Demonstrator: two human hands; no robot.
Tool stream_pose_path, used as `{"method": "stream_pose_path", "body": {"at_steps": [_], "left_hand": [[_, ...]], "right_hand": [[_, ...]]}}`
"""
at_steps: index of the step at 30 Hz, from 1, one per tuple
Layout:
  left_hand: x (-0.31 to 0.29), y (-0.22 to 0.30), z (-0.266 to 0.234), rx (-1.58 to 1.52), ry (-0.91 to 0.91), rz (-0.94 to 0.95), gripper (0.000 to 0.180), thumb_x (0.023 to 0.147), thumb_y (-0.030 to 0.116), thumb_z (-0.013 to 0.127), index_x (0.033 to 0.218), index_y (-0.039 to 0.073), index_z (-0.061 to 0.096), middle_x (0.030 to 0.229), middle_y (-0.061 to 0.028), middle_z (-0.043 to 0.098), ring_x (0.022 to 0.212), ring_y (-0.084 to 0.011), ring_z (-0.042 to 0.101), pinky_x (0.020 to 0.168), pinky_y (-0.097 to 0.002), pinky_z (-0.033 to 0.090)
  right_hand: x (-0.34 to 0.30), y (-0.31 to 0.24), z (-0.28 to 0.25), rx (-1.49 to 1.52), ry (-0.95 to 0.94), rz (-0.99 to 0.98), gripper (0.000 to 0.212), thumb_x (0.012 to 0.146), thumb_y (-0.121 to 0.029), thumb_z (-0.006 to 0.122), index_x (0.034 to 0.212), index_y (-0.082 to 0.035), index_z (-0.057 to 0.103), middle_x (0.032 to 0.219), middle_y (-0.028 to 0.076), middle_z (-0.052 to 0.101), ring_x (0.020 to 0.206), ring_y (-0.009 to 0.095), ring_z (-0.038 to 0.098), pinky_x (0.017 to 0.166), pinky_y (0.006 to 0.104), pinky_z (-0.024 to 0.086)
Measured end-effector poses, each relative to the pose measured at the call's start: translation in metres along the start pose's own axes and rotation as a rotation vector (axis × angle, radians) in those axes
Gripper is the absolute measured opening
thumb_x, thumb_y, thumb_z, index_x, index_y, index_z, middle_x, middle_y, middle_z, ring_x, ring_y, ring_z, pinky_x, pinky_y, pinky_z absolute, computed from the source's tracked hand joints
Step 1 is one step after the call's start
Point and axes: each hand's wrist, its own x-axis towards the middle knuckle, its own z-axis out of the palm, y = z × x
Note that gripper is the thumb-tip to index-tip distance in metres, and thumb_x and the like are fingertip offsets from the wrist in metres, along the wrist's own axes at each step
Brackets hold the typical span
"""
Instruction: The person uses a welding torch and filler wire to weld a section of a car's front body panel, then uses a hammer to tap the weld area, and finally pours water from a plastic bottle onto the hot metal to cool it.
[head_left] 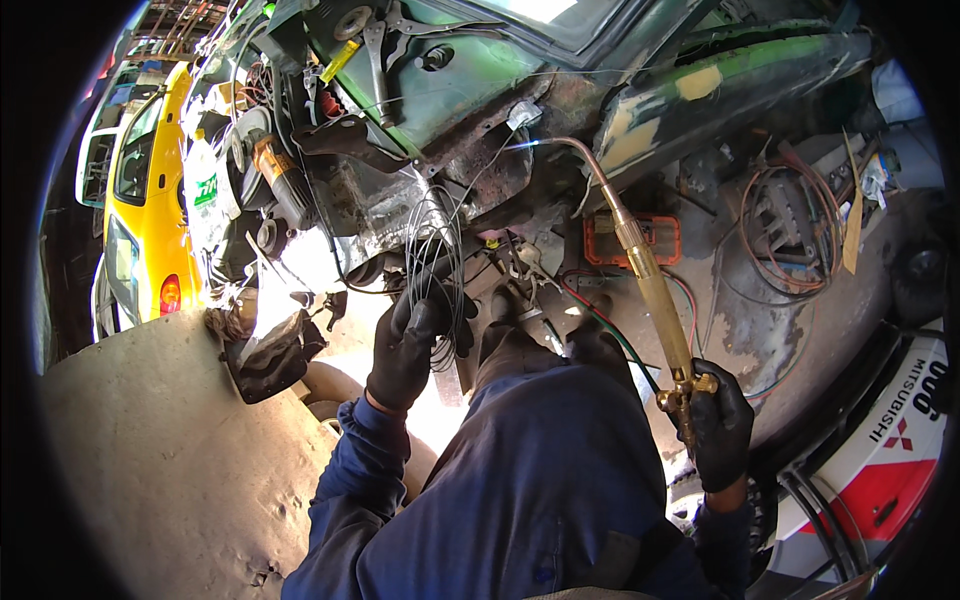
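My right hand [722,425], in a dark glove, is closed round the valve end of a brass gas torch [645,285]. The torch slants up and to the left, and a small blue flame shows at its tip, close to the rusty edge of a green car body [480,90]. In my gloved left hand [405,345] is a loose coil of thin metal wire [435,250]. One strand rises from the coil toward the flame; whether it touches the metal is too small to tell.
An angle grinder [280,180] lies at the left, near locking pliers [375,65] resting on the car body. Beyond is a yellow car [155,200]. An orange tray [630,240] sits on the floor behind the torch. Coiled hoses [790,230] lie at right, above a white and red vehicle panel [890,460].
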Motion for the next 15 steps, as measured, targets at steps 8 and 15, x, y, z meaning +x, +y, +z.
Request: {"method": "stream_pose_path", "body": {"at_steps": [8, 15], "left_hand": [[0.001, -0.006, -0.005, 0.087, 0.019, 0.017, 0.072, 0.111, 0.054, 0.052, 0.155, -0.002, 0.049, 0.111, -0.0079, 0.071, 0.090, -0.0117, 0.066, 0.080, -0.0295, 0.054], [-0.001, -0.004, -0.007, 0.032, -0.022, -0.004, 0.071, 0.112, 0.054, 0.050, 0.154, -0.003, 0.050, 0.111, -0.0071, 0.071, 0.092, -0.0102, 0.064, 0.082, -0.0280, 0.053]], "right_hand": [[0.009, -0.004, 0.005, -0.029, 0.028, -0.064, 0.051, 0.109, -0.037, 0.064, 0.139, 0.003, 0.059, 0.089, 0.000, 0.065, 0.067, 0.003, 0.051, 0.058, 0.0221, 0.043], [0.015, -0.007, 0.008, -0.056, 0.014, -0.096, 0.050, 0.110, -0.037, 0.063, 0.138, 0.003, 0.059, 0.097, 0.003, 0.068, 0.076, 0.006, 0.057, 0.067, 0.0244, 0.049]]}}
